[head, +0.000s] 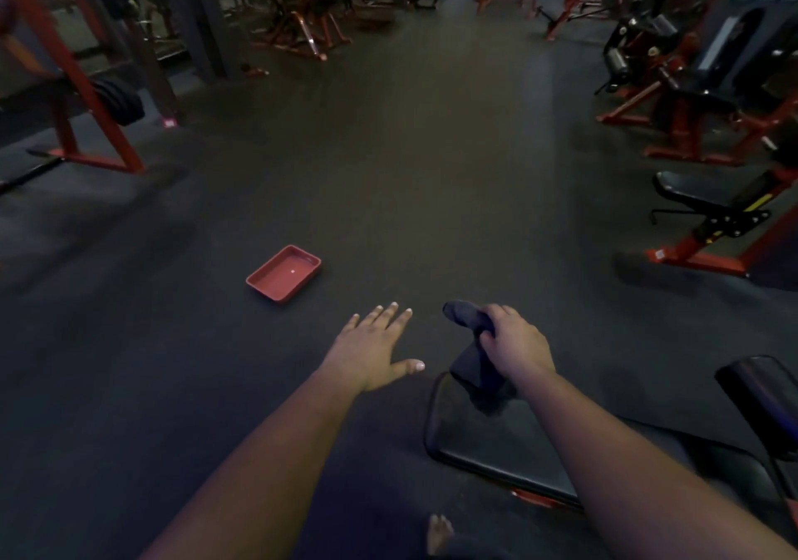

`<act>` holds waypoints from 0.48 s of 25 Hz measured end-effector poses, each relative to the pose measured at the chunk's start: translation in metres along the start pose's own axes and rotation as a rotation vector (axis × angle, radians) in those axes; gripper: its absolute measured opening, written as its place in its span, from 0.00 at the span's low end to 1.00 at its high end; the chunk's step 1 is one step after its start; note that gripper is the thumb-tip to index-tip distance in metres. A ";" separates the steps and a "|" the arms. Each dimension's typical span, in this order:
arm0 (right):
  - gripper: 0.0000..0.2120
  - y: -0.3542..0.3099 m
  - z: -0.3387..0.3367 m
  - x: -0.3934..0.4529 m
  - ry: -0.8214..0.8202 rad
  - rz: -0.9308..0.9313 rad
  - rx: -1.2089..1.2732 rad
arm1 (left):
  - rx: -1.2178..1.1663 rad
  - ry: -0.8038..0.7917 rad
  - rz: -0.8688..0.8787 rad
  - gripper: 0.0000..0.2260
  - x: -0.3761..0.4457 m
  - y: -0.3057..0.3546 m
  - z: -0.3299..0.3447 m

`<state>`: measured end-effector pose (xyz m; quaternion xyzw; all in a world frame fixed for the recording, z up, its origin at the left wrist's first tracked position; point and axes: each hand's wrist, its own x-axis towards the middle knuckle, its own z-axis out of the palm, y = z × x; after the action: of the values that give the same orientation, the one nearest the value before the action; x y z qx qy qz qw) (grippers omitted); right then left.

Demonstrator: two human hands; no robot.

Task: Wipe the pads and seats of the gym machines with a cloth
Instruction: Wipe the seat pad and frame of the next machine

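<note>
My right hand [514, 341] grips a dark blue cloth [468, 359], which hangs down from my fist over the near end of a black padded seat [488, 443] at the lower right. My left hand [373, 346] is stretched out flat over the floor with straight, spread fingers, holding nothing. A second black pad [760, 391] rises at the right edge beside the seat.
A red rectangular tray [283, 273] lies on the dark rubber floor ahead of my left hand. Red-framed machines with black seats [699, 197] line the right side, more red frames [86, 97] stand at the left and back. A bare foot [439, 533] shows at the bottom.
</note>
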<state>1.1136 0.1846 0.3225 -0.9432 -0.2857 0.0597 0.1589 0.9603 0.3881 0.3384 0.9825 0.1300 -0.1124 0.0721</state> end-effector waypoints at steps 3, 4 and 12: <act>0.14 -0.008 0.015 0.047 0.009 0.030 0.008 | 0.003 -0.015 0.024 0.43 0.052 -0.031 -0.008; 0.14 -0.009 0.022 0.068 0.006 0.044 0.017 | 0.011 -0.020 0.030 0.44 0.075 -0.041 -0.010; 0.14 -0.016 0.033 0.221 -0.039 0.169 0.070 | 0.056 -0.026 0.096 0.43 0.231 -0.109 -0.062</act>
<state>1.2821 0.3293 0.2920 -0.9565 -0.2058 0.1010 0.1806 1.1606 0.5584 0.3309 0.9877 0.0786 -0.1250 0.0515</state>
